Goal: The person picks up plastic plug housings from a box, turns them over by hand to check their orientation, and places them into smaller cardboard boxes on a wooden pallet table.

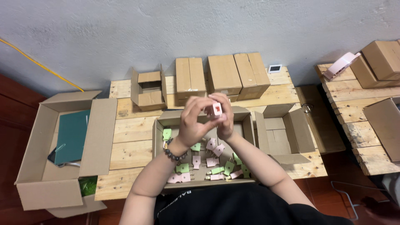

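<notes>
Both my hands are raised together over an open cardboard box [157, 132] on a wooden pallet table. My left hand [192, 123] and my right hand [223, 121] pinch one small pink plug adapter [217, 109] between their fingertips. A dark bead bracelet [173, 153] circles my left wrist. Below my hands, the box holds several loose pink and green plug adapters [208, 164] with metal prongs.
An empty open box [283, 133] sits right of the adapter box, and a small open box [149, 88] and closed cartons [221, 75] stand behind. A large open box [62, 146] with a green sheet stands at left. More cartons [377, 62] lie on another pallet at right.
</notes>
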